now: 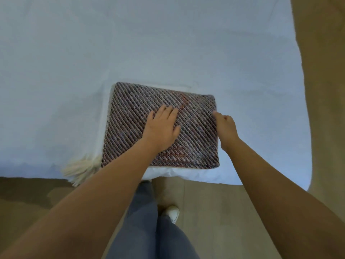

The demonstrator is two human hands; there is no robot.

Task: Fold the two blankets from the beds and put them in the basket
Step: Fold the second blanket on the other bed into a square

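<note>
A folded woven blanket (130,113), dark with pale diagonal stripes and a cream fringe at its near left corner, lies as a compact rectangle near the front edge of the bed (168,43). My left hand (162,126) rests flat on top of it with straight fingers. My right hand (225,126) is at the blanket's right edge, fingers curled and pinching that edge. No basket and no second blanket are in view.
The bed's pale blue sheet stretches wide behind and to both sides of the blanket. Wooden floor (214,212) runs along the bed's near edge and right side. My legs and one white shoe (172,212) stand close to the bed.
</note>
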